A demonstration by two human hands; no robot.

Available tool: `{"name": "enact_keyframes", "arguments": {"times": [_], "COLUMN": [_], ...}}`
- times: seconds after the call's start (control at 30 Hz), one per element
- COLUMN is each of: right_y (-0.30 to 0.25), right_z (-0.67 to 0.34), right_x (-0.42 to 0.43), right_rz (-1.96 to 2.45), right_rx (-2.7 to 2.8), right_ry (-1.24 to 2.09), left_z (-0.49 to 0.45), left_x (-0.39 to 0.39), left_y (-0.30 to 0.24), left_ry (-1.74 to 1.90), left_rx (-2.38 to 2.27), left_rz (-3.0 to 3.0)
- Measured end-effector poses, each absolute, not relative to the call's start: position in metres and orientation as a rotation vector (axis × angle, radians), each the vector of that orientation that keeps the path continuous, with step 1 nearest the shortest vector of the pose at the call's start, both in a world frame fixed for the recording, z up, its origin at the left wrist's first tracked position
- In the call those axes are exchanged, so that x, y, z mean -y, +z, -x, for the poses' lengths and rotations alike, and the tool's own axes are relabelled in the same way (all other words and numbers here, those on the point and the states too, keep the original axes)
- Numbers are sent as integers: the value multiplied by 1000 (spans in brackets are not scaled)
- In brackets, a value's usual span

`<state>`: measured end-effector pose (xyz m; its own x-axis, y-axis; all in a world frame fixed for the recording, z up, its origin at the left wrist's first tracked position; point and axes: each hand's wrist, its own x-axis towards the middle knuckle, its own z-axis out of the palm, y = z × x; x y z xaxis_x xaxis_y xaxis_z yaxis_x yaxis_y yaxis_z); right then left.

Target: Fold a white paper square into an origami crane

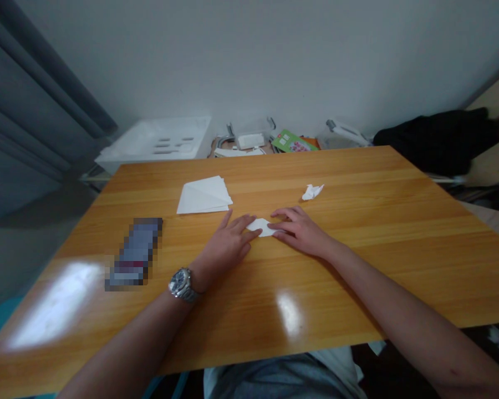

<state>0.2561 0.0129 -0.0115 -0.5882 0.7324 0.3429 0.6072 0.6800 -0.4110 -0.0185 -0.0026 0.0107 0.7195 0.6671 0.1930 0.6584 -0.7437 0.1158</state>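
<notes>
The environment appears to be a domestic room, indicated by a grey fabric curtain (33, 83), plain pale wall (274, 61), glossy brown wooden desk (399, 221) and heaped black fabric (432, 141).

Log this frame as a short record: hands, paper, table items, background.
left hand: fingertips on the left end of a small white paper piece; pinching or pressing unclear
right hand: fingertips at the paper's right end; grip likewise unclear
left wrist: silver metal watch
surface: glossy yellow-brown wooden table
other paper: flat stack of white sheets, beyond left hand; small crumpled-looking white paper shape, beyond right hand
far left: dark, pixelated, phone-like rectangle
background: white plastic tray, green booklet
</notes>
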Motion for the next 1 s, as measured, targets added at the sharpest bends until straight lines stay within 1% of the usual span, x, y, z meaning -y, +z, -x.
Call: {"name": "enact_keyframes", "arguments": {"times": [0.37, 0.7, 1.0], "right_y": [-7, 2, -2], "right_z": [-255, -249, -247], "right_x": [-14, -4, -4], "right_rz": [788, 777, 773], "right_rx": [2547, 2552, 2507], "right_ry": [325, 377, 360], "left_z": [21, 20, 26], "left_x": [0, -2, -6], "left_y": [8, 4, -4], "left_ry": [312, 413, 458], "left_rx": [-1230, -1240, -1208], "left_rz": [-2885, -2804, -2759]}}
